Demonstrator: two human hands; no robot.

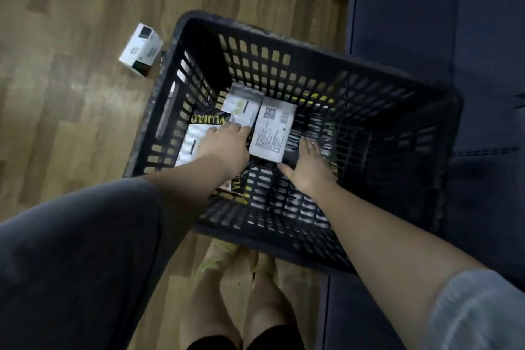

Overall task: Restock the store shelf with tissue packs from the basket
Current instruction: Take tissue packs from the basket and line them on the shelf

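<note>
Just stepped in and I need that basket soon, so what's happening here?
A person is bent over a dark plastic basket on a wood floor, with both hands down inside it. The left hand rests on the tissue packs at the bottom; the right hand is at the edge of the pack with the QR code, fingers spread. Several packs are still in the basket, so it isn't empty yet. One small white box lies on the floor beside the basket. No shelf is in view.

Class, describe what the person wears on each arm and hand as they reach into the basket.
The left arm has a dark grey sleeve covering the upper part, forearm bare. The right arm has a lighter blue-grey sleeve, forearm bare. Left hand and right hand are gloveless.
</note>
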